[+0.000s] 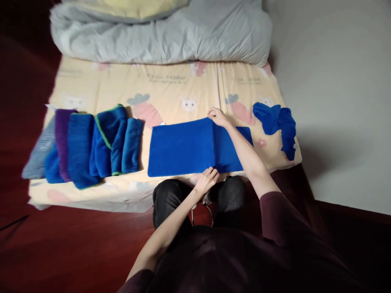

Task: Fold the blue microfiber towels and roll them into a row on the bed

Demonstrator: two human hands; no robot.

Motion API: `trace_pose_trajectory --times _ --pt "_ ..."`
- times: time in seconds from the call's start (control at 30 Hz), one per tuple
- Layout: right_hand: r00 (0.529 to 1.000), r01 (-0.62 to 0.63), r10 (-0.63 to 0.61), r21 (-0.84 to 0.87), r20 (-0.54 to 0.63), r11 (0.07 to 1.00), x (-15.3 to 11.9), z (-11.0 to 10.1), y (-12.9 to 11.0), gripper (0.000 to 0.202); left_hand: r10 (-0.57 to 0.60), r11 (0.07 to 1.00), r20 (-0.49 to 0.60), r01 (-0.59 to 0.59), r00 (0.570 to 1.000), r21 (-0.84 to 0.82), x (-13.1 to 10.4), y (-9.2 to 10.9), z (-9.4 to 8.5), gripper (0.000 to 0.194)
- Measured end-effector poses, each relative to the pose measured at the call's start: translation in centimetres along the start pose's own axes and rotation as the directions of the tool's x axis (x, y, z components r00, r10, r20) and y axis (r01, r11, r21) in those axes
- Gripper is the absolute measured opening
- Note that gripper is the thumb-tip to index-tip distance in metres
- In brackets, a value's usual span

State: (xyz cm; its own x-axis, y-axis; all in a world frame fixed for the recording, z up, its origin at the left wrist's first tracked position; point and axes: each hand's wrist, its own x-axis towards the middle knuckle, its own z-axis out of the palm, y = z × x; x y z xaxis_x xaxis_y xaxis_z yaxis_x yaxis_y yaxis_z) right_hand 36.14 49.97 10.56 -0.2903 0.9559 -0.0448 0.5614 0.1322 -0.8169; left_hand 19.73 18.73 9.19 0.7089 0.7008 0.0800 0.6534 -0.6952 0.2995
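Note:
A blue cloth (181, 148) lies spread on the bed in front of me, a rough rectangle with a raised ridge running front to back right of its middle. My left hand (208, 179) is closed on the near edge of the cloth at this ridge. At the far end of the same ridge, my right hand (216, 116) pinches the cloth's far edge. My right forearm crosses over the right part of the cloth and hides some of it.
Folded blue, purple and grey cloths (81, 144) lie in a row at the left. A crumpled blue cloth (270, 118) rests near the bed's right edge. A grey quilt (183, 36) lies across the back of the patterned bed sheet (189, 87). A wall (345, 101) stands at the right.

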Motion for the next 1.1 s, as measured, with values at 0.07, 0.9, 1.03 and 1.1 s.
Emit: trace_pose_trajectory --times 0.07,0.9,1.03,1.1 --pt "0.994 0.04 -0.036 0.04 -0.103 0.998 -1.0 -1.6 -1.5 0.019 0.013 1.0 -0.117 -0.013 0.993 -0.004 -1.0 0.0 -1.7 0.022" --pt "0.819 0.37 -0.157 0.299 -0.552 0.88 -26.1 -17.7 -23.2 0.058 -0.733 0.409 -0.409 -0.128 0.544 -0.904 -2.5 -3.5 -30.9 0.039" --pt "0.784 0.346 -0.13 0.254 -0.606 0.903 -27.2 -17.7 -23.4 0.052 -0.717 0.32 -0.354 -0.168 0.601 -0.933 -2.4 -2.1 -33.0 0.03" --pt "0.779 0.333 -0.132 0.226 -0.614 0.916 -27.7 -17.8 -23.5 0.05 -0.704 0.329 -0.375 -0.191 0.603 -0.925 -2.4 -1.7 -33.8 0.026"
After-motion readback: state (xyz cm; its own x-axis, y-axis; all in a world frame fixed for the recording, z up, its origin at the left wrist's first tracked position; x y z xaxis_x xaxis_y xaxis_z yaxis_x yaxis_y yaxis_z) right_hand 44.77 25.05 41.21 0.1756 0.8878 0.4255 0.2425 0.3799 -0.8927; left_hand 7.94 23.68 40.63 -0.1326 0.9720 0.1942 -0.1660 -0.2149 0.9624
